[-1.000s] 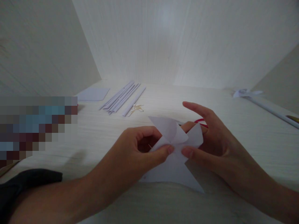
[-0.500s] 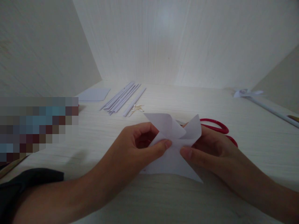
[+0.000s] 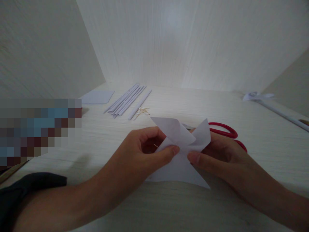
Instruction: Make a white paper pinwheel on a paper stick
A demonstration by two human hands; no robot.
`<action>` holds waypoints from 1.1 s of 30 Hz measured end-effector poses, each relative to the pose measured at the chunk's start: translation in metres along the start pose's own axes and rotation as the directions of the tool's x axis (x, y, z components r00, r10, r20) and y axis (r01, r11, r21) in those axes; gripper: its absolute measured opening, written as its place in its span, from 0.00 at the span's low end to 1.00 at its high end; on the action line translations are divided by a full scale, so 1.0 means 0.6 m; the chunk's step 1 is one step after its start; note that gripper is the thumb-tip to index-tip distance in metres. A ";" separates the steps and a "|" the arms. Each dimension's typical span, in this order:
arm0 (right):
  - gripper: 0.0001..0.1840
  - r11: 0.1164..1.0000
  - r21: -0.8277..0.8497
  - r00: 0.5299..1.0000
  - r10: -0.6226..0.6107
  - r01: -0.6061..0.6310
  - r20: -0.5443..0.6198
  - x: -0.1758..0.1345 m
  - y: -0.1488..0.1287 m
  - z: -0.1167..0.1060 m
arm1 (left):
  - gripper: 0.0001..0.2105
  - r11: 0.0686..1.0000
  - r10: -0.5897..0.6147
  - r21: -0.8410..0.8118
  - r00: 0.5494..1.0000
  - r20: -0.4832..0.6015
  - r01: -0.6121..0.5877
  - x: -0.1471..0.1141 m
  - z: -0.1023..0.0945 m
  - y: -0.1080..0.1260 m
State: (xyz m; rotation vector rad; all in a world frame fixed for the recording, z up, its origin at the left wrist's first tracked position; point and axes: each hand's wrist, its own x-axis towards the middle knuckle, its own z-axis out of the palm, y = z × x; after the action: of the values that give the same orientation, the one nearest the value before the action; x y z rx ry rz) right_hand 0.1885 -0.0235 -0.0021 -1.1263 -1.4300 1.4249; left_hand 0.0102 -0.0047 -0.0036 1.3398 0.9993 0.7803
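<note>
Left hand (image 3: 142, 149) pinches the folded paper (image 3: 177, 169) from the left, right hand (image 3: 224, 154) grips its right edge; it sits between them, one flat corner pointing near-right, closer to the right hand.

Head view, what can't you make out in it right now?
All in the head view:
Scissors: middle part hidden by the paper and right hand.
Left hand: some fingers hidden behind the paper.
Pole: near end cut off by the right edge.
Thin sticks: too small and overlapping to count.
Left side: whatever the pixelated patch covers.
</note>
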 end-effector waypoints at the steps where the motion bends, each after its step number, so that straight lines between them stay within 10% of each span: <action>1: 0.14 1.000 -0.010 1.000 0.000 0.000 -0.001 0.000 0.000 0.000 | 0.05 1.000 -0.001 0.007 1.000 -0.005 0.001 0.000 0.000 0.001; 33: 0.07 1.000 -0.027 1.000 -0.016 0.016 0.016 0.002 0.010 -0.003 | 0.08 0.997 0.070 -0.020 0.991 0.114 -0.068 0.001 0.003 -0.002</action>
State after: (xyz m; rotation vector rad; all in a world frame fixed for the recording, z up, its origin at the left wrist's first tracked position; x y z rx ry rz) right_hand 0.1904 -0.0222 -0.0079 -1.1204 -1.4702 1.4098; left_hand 0.0118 -0.0052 -0.0051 1.3958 0.8583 0.7528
